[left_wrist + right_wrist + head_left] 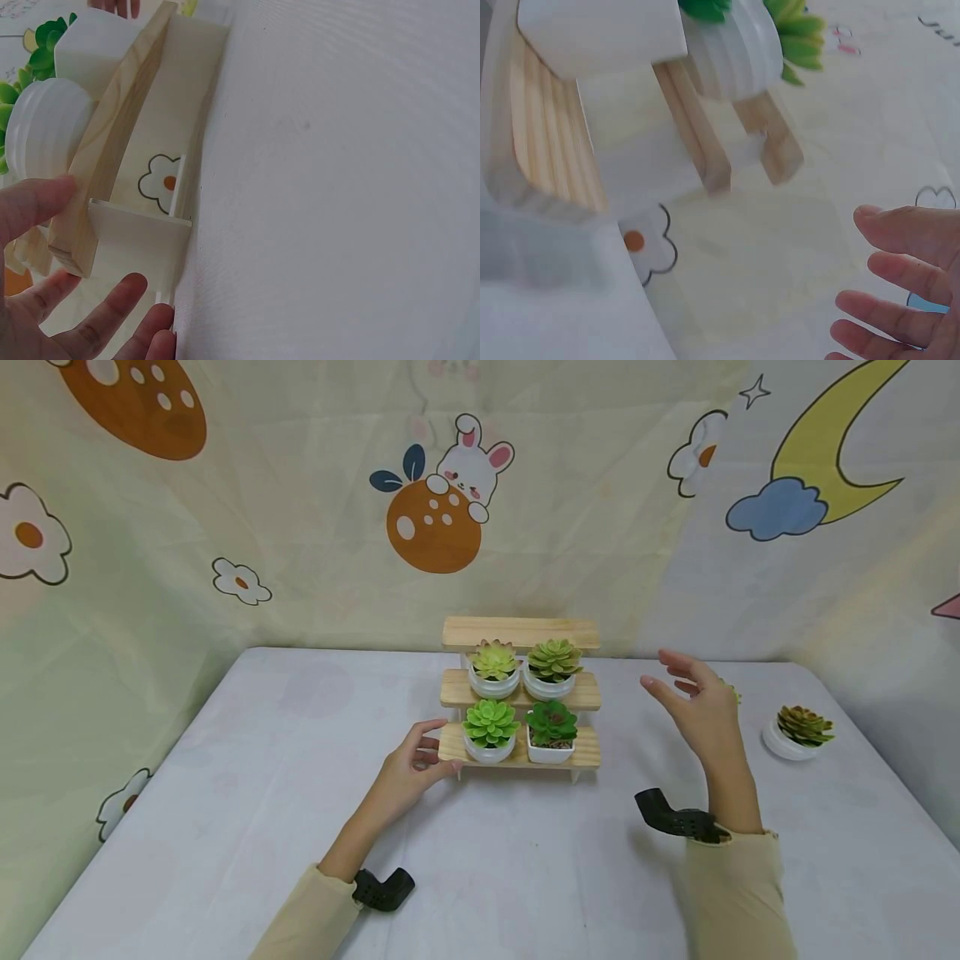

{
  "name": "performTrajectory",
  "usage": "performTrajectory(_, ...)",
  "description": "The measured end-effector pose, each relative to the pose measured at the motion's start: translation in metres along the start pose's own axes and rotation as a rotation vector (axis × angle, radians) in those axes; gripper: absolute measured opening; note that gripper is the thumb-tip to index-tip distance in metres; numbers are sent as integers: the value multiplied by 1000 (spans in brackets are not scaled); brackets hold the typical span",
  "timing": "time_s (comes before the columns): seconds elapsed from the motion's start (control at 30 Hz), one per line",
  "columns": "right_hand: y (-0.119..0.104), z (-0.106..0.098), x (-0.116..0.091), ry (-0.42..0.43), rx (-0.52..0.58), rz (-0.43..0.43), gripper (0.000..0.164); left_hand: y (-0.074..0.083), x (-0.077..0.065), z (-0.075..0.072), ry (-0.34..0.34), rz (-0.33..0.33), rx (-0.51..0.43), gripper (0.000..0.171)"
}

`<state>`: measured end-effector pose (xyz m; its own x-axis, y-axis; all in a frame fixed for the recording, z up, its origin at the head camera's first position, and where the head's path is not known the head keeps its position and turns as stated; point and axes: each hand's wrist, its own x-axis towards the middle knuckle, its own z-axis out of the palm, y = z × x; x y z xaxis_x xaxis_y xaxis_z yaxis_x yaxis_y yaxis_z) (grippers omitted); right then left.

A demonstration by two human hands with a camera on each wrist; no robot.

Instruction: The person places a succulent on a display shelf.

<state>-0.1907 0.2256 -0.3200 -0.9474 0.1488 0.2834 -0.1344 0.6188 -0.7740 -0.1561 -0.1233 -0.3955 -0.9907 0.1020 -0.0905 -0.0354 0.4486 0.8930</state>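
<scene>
A three-tier wooden plant stand [520,633] stands at the back of the table. Its middle tier bears two succulents in round white pots, a pale one [494,660] and a darker green one [554,660]. On the bottom tier are a bright green succulent [491,724] in a round pot and a dark green one [552,722] in a square pot. My left hand [411,766] holds the left end of the bottom board [112,127], thumb on one side and fingers round the end. My right hand [697,706] is raised right of the stand, fingers apart, holding nothing.
A brownish-green succulent [804,727] in a round white pot sits at the table's right. A bit of yellow-green leaf [736,691] shows behind the right hand, the rest hidden. A printed cloth [315,485] hangs behind the white table [247,760].
</scene>
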Motion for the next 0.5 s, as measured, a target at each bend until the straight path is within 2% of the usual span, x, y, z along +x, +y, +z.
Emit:
performTrajectory(0.23,24,-16,4,39,-16,147,63,0,0,0,0,7,-5,62)
performTrajectory(0.5,44,-25,6,90,36,240,64,1,-1,0,0,10,-1,62)
